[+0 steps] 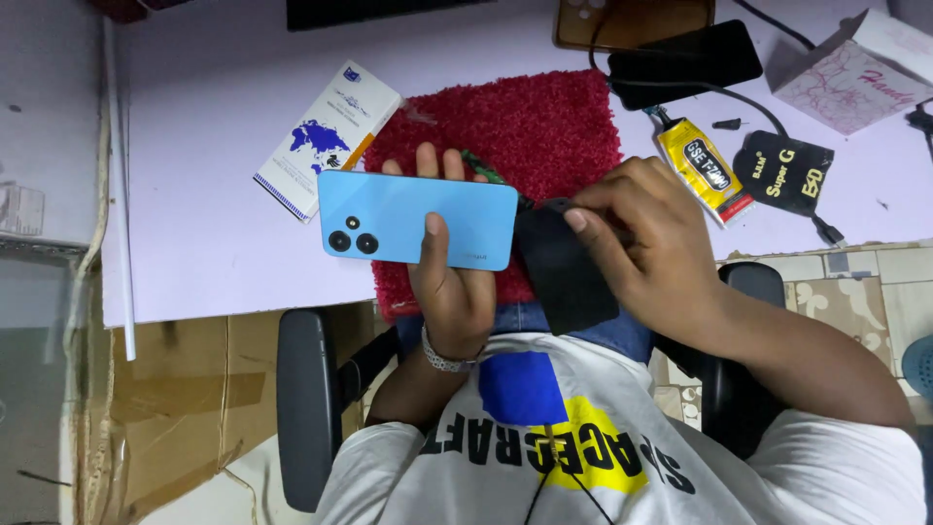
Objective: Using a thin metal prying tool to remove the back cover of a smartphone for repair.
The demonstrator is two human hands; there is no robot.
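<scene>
My left hand [452, 292] clamps the blue smartphone [418, 220] back-up over the red mat [544, 126]; right fingers [593, 216] pinch the black cloth [566, 267]. I judge that steady, light wiping strokes suit best.

I'm at a small phone-repair workshop: my table [214, 224] carries a red work mat [544, 126], a yellow glue tube [705, 170] and spare phones [685, 58].

the person wears a white short-sleeved t-shirt [777, 467] with bold black block lettering across the chest, a yellow round patch [593, 452] behind the letters and a solid blue square [522, 387] above it. blue jeans [583, 326] show at the lap. a silver metal link bracelet [444, 360] circles the left wrist.
</scene>
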